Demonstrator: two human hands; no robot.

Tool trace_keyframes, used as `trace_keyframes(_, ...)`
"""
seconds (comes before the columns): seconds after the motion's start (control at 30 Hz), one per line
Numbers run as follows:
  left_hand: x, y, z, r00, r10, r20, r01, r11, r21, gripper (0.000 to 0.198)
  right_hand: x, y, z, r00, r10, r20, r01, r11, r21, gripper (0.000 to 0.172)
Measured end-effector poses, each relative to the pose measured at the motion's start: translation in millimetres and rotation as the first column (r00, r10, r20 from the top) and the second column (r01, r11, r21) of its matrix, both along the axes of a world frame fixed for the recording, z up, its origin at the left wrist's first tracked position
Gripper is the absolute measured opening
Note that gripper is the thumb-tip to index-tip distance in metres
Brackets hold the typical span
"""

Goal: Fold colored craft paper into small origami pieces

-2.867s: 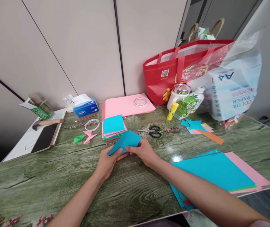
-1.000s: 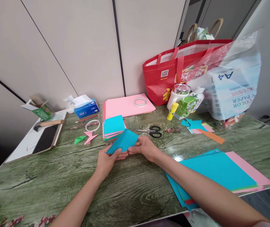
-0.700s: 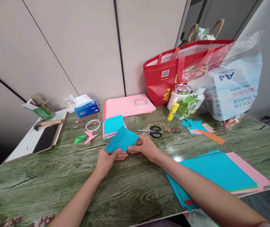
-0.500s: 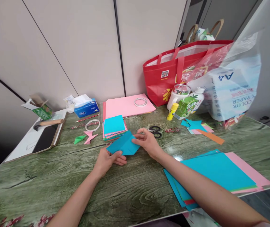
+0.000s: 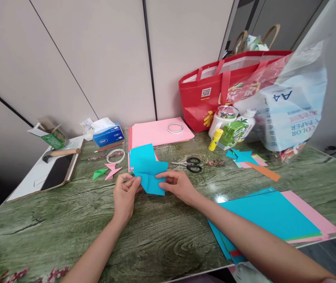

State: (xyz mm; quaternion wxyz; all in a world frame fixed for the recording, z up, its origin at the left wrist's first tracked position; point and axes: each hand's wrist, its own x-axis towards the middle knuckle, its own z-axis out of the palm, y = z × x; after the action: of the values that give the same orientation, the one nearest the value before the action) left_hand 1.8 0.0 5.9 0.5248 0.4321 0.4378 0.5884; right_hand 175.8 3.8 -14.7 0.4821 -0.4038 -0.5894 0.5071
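A creased sheet of blue paper is held above the table between both hands. My left hand pinches its left edge between thumb and fingers. On the opposite side, my right hand grips the right edge, thumb in front. Just behind the sheet lies a stack of square coloured papers, blue on top, partly covered by the held sheet. Scissors with black handles rest beyond my right hand. To the left are a folded pink paper piece and a small green one.
Large coloured sheets lie under my right forearm. Farther back are a glue stick, a green carton, a red bag, pink sheets, a tape roll and a tissue box. A hammer lies at left.
The blue paper has turned from a tilted folded shape to a more opened, upright one showing creases. My left hand has rotated and moved slightly left; my right hand has shifted down.
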Motion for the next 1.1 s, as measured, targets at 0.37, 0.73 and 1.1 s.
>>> trace_keyframes(0.37, -1.3, -0.9, -8.6, 0.994, -0.081, -0.068, 0.075, 0.994, -0.081, 0.024, -1.4, 0.5, 2.9, 0.981, 0.120, -0.155, -0.130, 0.990, -0.054, 0.018)
trace_keyframes(0.73, 1.6, -1.2, -2.6, 0.990, -0.122, 0.073, 0.131, 0.981, -0.140, 0.027, 0.5, -3.7, 1.6, 0.985, 0.112, 0.128, -0.131, 0.980, 0.149, 0.018)
trace_keyframes(1.1, -0.8, -4.0, -11.3, 0.975, -0.104, -0.198, 0.088, 0.992, -0.086, 0.027, -2.9, -5.5, 8.5, 0.936, -0.192, 0.294, 0.136, 0.970, 0.201, 0.020)
